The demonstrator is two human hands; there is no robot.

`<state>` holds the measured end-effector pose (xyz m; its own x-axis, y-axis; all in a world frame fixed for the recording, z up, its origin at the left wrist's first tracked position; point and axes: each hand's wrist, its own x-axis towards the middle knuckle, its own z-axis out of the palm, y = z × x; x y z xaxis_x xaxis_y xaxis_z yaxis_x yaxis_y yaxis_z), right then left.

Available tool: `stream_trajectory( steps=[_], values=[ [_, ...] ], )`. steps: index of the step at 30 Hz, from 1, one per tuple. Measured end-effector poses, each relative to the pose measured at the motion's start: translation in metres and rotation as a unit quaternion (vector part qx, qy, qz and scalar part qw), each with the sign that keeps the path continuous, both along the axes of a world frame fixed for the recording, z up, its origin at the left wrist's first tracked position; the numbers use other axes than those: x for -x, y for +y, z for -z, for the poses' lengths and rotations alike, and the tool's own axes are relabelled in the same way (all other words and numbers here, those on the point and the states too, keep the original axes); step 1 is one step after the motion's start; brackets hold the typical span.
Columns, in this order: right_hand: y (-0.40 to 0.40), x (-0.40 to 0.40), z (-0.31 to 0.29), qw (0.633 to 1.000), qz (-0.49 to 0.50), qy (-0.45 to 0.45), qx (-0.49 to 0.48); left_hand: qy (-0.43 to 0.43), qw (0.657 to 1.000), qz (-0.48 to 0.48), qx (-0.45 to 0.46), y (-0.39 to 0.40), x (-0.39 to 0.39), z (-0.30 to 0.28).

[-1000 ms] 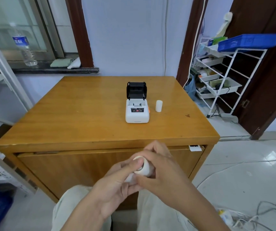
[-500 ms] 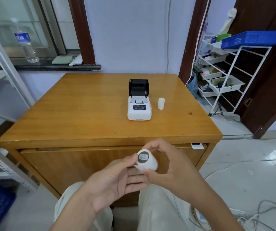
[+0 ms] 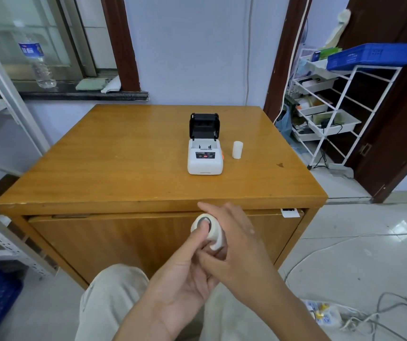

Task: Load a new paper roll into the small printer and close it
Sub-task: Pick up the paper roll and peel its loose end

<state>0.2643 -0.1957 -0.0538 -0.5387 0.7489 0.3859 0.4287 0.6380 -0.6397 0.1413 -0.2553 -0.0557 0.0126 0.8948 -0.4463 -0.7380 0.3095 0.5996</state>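
Note:
A small white printer stands on the wooden table with its black lid flipped up and its paper bay showing nothing inside. A small white roll stands upright just right of it. Below the table's front edge I hold a white paper roll in both hands. My left hand cups it from below with the thumb pressed on its end face. My right hand wraps around its right side.
A white wire rack with trays and a blue crate stands to the right by a dark door. A water bottle sits on the window sill at left. Cables and a power strip lie on the floor at right.
Both hands have lifted the paper roll closer to the table's front edge. My left thumb now presses on the roll's end face, which was bare half a second ago.

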Motion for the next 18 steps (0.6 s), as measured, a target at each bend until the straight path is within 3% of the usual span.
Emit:
stream_trajectory(
  steps=[5, 18],
  values=[
    [-0.002, -0.005, 0.014, 0.997, 0.059, 0.052, -0.003, -0.032, 0.998, -0.059, 0.021, -0.002, -0.01, -0.007],
    [0.004, -0.011, 0.015, 0.991, 0.078, 0.015, -0.104, -0.004, 0.998, -0.062, 0.032, -0.001, -0.008, -0.011]
  ],
)
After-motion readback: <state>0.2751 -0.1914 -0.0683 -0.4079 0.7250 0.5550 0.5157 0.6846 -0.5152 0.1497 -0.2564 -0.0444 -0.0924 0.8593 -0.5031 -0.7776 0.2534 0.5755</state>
